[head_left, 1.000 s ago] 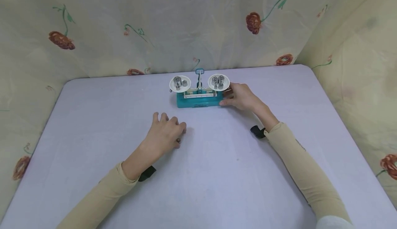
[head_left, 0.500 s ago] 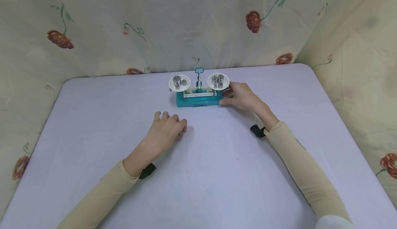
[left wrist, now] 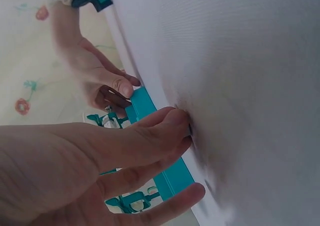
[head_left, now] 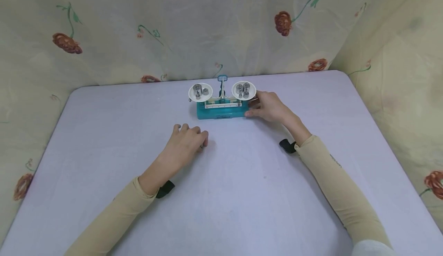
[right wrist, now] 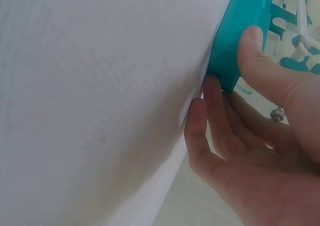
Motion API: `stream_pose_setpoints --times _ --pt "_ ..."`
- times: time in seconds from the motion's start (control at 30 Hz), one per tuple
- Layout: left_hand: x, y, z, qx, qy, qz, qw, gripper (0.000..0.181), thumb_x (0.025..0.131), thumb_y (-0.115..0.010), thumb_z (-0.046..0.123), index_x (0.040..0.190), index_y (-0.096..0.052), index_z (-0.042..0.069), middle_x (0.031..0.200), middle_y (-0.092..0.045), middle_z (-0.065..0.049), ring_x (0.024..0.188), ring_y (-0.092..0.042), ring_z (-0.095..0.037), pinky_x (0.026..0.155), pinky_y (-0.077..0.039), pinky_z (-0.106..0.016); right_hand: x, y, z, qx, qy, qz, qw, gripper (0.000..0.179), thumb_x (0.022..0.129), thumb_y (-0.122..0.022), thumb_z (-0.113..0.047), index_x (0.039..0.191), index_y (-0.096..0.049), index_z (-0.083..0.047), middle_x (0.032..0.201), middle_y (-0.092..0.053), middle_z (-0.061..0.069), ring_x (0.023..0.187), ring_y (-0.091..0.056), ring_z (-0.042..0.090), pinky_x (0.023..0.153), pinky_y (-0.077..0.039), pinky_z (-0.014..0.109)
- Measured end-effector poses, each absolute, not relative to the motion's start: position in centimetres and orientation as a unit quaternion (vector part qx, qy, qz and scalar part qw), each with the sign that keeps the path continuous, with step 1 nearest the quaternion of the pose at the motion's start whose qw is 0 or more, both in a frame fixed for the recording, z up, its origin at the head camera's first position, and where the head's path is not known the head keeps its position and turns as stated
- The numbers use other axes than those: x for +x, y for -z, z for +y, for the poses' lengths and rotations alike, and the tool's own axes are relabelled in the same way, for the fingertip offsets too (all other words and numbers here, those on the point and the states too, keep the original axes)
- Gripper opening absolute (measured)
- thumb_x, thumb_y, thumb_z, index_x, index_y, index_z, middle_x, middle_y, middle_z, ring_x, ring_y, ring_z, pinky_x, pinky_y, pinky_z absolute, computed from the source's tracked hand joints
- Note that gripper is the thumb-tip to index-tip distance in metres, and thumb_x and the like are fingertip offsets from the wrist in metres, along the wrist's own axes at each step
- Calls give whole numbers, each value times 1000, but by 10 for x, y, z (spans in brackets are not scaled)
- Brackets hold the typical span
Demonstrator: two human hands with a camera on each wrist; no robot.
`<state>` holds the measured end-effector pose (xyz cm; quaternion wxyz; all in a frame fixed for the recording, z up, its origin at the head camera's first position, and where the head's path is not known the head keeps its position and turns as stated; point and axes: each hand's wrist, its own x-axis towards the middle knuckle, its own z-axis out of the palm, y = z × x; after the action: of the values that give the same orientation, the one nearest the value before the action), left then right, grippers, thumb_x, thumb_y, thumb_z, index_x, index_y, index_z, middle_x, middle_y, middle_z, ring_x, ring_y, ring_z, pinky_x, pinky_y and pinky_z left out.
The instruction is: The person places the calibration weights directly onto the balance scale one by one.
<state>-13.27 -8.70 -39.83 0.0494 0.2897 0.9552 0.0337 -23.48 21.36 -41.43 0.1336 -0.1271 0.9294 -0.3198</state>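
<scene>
A teal balance scale stands near the back of the table. Several metal weights sit on its left white pan, and several more weights on the right pan. My right hand grips the right end of the base, thumb on its front face in the right wrist view. Short of the scale, my left hand is low over the table. Its thumb and a finger pinch a small metal weight, mostly hidden by the fingertips in the left wrist view.
A pale lilac cloth covers the table. Floral curtains hang close behind its back edge and along the sides. Black wrist mounts stick out below both sleeves.
My left thumb has drawn in under the fingers, so the small weight, plainer a second ago, is almost hidden in the head view. My right hand and the scale keep their place.
</scene>
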Motion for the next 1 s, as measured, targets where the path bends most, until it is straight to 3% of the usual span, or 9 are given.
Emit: stream_pose_setpoints --times 0.53,1.0 --pt "-134 398 -87 294 -30 955 -3 13 96 -79 4 100 -76 16 94 -77 -6 91 -67 -36 97 -53 -59 -235 413 214 -120 316 930 142 68 96 -84 -20 152 -52 0 145 -67 25 137 -65 41 120 -48 54" --pt "-137 393 -84 290 -36 954 -67 17 97 -80 8 111 -77 17 109 -80 -7 107 -70 -39 105 -53 -61 -235 412 213 -124 313 931 139 69 95 -84 -19 153 -51 1 143 -67 26 136 -65 41 119 -49 54"
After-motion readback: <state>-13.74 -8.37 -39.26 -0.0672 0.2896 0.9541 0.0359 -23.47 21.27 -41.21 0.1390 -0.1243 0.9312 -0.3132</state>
